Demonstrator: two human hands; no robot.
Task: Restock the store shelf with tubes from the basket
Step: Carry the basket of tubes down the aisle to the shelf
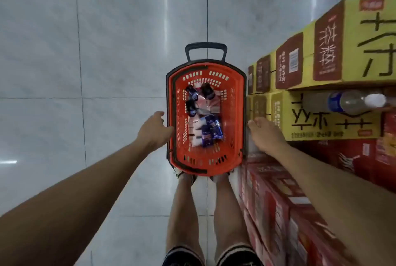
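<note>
2 hands beside basket point(240, 103) | tubes point(211, 129) inside | left hand point(155, 130), right hand point(264, 135): fingers relaxed, empty

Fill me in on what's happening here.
A person stands over an orange plastic shopping basket on the grey tiled floor, both arms reaching down. The left hand is at the basket's left rim; whether it grips is unclear. The right hand hangs open by the right rim, holding nothing. Small blue-and-white tubes and packets lie inside, none picked up yet. Stacked yellow cartons and red cartons stand to the right.
</note>
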